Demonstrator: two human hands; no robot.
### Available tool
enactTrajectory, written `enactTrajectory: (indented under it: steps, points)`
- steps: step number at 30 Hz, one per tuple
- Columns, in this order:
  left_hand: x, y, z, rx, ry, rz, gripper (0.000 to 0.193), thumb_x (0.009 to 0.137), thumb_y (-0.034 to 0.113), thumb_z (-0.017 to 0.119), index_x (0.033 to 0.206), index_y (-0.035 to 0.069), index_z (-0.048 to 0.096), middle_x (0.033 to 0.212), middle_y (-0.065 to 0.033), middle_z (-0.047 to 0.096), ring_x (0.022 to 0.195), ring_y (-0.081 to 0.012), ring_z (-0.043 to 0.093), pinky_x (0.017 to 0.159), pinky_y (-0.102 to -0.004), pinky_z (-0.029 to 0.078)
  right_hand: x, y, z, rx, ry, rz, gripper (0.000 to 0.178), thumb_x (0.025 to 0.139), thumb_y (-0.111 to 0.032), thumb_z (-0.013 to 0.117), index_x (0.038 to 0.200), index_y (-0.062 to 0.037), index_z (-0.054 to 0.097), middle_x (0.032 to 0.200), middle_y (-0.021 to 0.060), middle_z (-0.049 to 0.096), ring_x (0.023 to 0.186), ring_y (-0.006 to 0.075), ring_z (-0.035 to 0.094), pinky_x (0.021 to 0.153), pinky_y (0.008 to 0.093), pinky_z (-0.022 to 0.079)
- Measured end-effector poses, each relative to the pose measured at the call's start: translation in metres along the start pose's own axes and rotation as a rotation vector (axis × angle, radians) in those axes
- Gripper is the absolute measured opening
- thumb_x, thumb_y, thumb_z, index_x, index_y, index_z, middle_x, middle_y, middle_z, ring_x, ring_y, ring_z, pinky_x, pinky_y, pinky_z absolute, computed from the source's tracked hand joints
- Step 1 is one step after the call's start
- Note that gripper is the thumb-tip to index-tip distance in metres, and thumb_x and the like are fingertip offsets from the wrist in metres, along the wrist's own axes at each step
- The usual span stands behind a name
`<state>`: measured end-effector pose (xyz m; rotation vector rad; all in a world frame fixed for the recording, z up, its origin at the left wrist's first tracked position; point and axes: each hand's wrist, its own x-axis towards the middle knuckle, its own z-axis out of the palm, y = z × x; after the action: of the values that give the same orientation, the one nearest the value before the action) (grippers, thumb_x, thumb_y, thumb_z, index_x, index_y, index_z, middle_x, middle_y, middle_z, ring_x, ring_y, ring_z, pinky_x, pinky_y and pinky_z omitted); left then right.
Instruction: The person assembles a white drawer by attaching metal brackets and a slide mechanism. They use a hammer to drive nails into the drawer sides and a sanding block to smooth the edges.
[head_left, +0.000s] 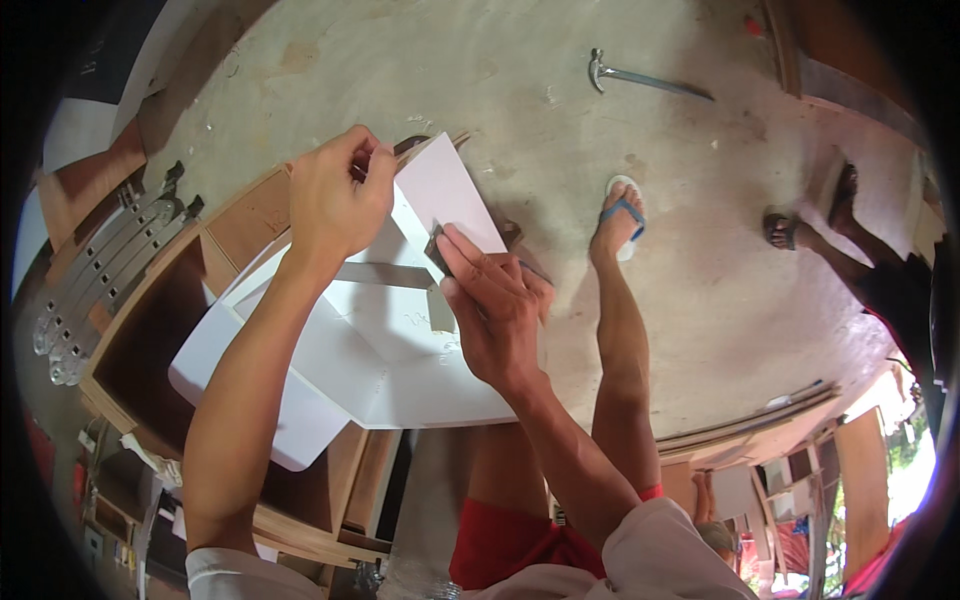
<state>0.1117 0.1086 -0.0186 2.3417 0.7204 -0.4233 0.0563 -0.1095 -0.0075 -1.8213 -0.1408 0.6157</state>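
An open white panel structure [345, 350], like a drawer or small cabinet, lies in front of me with a narrow grey strip [385, 274] across its inside. My right hand [495, 305] presses a small dark flat piece [435, 248] against a raised white panel [447, 190]. Its fingers lie over the piece and hide part of it. My left hand [340, 195] is raised beside that panel's left edge, fingers curled into a pinch. Whatever lies between these fingertips, if anything, is too small to make out.
Under the white structure stands a brown wooden cabinet frame [150, 330]. A claw hammer [650, 82] lies on the concrete floor [520, 110]. Metal slide rails [110, 265] are piled at the left. Another person's sandalled feet [800, 230] are at the right.
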Motion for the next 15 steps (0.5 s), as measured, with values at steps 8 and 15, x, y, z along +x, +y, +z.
enactTrajectory:
  steps: [8,15]
  points:
    - [0.012,-0.008,-0.009,-0.025,-0.161,-0.040,0.026,0.096,0.013,0.049,0.093,-0.008,0.064,0.075,-0.0097,0.062,0.073,-0.0143,0.055,0.069,-0.0305,0.044,0.009,0.015,0.005,0.133,-0.007,-0.052,0.046,0.088,0.001,0.078,0.133,-0.0069,0.076,0.141,0.0099,0.073,0.096,0.0245,0.066,0.090,0.0334,0.048]
    - [0.019,-0.014,-0.008,0.004,-0.248,0.017,0.027,0.088,0.012,0.044,0.091,-0.007,0.063,0.084,-0.0122,0.064,0.078,-0.0161,0.057,0.072,-0.0322,0.045,0.015,0.014,-0.001,0.141,-0.049,-0.038,0.047,0.086,0.002,0.079,0.133,-0.0037,0.076,0.139,0.0130,0.073,0.101,0.0214,0.073,0.089,0.0339,0.047]
